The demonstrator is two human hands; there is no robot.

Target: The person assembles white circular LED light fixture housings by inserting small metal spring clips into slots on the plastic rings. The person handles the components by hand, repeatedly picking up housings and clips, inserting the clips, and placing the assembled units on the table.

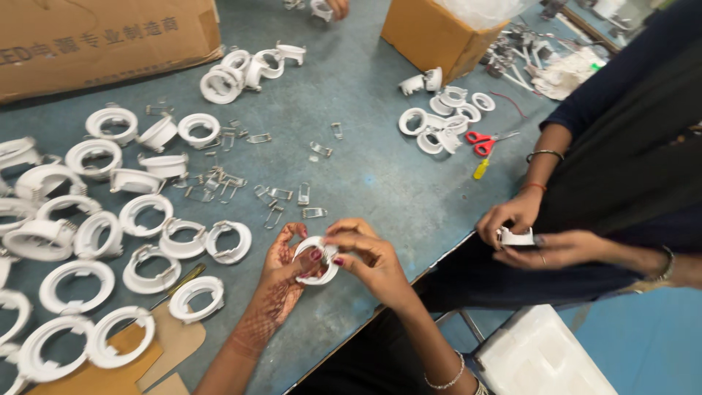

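The left hand point(287, 265) and the right hand point(369, 256) both pinch 1 white plastic ring point(316, 261) between their fingertips, just above the near edge of the grey tabletop point(365, 175). Left of this ring, many similar white rings point(139, 219) lie in rows on the tabletop. Beyond the ring, small metal clips point(272, 196) are scattered. Far beyond it, red scissors point(480, 140) lie beside a smaller group of rings point(446, 117). Right of the ring, a co-worker's hands point(523, 234) hold another white part point(516, 237).

Brown cardboard box point(110, 40) at top left; smaller open carton point(431, 33) top centre.
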